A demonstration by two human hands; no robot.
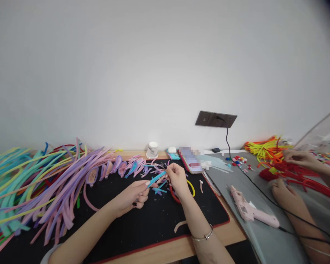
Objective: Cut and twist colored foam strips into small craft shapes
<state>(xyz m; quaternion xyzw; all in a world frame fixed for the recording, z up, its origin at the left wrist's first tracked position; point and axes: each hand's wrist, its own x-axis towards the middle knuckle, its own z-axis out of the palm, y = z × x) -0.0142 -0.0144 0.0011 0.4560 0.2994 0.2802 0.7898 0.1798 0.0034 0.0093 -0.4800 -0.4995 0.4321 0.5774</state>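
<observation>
Light blue pipe cleaners (156, 179) stretch between my two hands, over a black mat. My left hand (137, 194) pinches their near end, fingers curled. At the far end, my right hand (178, 180) is closed on the pipe cleaners with thumb and fingertips. Beneath my right wrist lies a red and yellow looped handle (193, 187), partly hidden by the hand. Short cut pieces in blue and purple (160, 190) are scattered on the mat below the fingers. Bent pink, purple and blue pipe cleaner bundles (132, 167) run in a row behind my left hand.
Long pastel pipe cleaners (57, 183) pile up at left. A paper cup (153, 148) and a phone (191, 161) stand at the back. On the right are a pink glue gun (250, 211) with its cord and another person's hands (284, 192) with red pipe cleaners (305, 179).
</observation>
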